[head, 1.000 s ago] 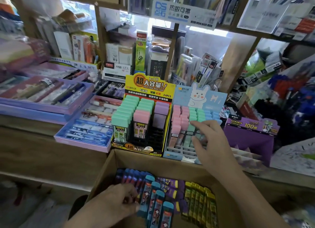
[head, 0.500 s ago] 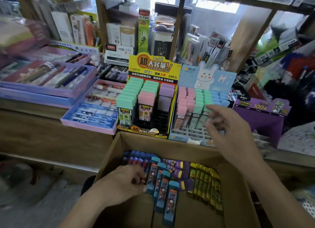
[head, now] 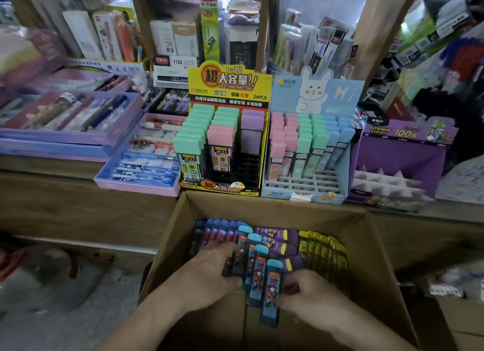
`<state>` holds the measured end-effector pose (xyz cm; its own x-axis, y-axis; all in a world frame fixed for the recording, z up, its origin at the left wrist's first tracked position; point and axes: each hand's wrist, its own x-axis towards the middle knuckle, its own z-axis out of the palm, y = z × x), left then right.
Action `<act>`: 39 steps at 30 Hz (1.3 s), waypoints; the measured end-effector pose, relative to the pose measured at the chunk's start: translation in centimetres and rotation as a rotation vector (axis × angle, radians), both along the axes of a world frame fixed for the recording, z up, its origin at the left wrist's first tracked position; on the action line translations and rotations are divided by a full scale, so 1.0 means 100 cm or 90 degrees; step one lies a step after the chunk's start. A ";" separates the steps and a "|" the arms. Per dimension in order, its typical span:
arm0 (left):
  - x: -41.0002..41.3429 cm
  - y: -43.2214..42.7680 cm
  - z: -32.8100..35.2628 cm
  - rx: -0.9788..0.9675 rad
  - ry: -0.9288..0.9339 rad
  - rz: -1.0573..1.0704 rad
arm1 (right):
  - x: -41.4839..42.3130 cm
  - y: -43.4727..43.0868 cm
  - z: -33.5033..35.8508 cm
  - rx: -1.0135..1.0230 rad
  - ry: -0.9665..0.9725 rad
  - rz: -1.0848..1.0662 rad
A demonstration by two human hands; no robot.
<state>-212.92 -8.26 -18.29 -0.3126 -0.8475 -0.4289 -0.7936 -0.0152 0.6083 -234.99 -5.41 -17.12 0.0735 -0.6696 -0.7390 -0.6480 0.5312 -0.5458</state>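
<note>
An open cardboard box (head: 275, 206) stands below the shelf edge and holds rows of slim lead-refill cases: dark blue (head: 217, 228), purple (head: 279, 242) and yellow (head: 324, 253). Several light-blue cases (head: 258, 270) lie fanned on top in the middle. My left hand (head: 207, 277) grips them from the left, fingers curled against their sides. My right hand (head: 311, 295) holds the nearest light-blue case (head: 272, 295) from the right with bent fingers.
On the wooden shelf behind the box stand a yellow display (head: 225, 146) of green, pink and purple cases, a blue bunny display (head: 309, 151) partly filled, and a purple display (head: 398, 164) with bare slots. Pen trays (head: 141, 162) lie to the left.
My right hand has left the blue bunny display and come down into the box onto the light-blue cases. My left hand stayed on the cases. The view tilted down.
</note>
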 end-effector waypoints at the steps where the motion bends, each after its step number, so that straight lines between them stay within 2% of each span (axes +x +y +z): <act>1: -0.002 0.000 0.000 0.001 -0.006 -0.004 | 0.002 0.000 -0.003 0.007 -0.014 -0.013; 6: -0.010 0.003 -0.006 0.018 -0.048 -0.004 | 0.015 -0.002 -0.012 -0.020 -0.056 -0.075; 12: -0.015 0.004 -0.010 -0.001 -0.007 0.025 | 0.026 -0.001 -0.011 -0.019 -0.108 -0.171; 16: -0.018 0.000 -0.010 0.014 -0.011 0.073 | 0.029 -0.004 -0.014 -0.042 -0.141 -0.185; 18: -0.020 -0.002 -0.011 0.049 0.023 0.117 | 0.032 -0.007 -0.017 -0.055 -0.144 -0.188; 22: -0.022 -0.005 -0.014 0.145 0.168 0.204 | 0.033 -0.014 -0.027 -0.070 -0.135 -0.221; 24: -0.022 -0.008 -0.017 0.157 0.187 0.248 | 0.032 -0.017 -0.028 -0.080 -0.138 -0.242; 29: -0.026 -0.008 -0.024 0.173 0.131 0.267 | 0.038 -0.019 -0.035 -0.093 -0.102 -0.252; 32: -0.030 -0.005 -0.025 0.130 0.081 0.257 | 0.042 -0.019 -0.039 -0.100 -0.083 -0.237; 39: -0.035 -0.006 -0.021 0.163 0.156 0.288 | 0.042 -0.022 -0.032 -0.062 -0.091 -0.248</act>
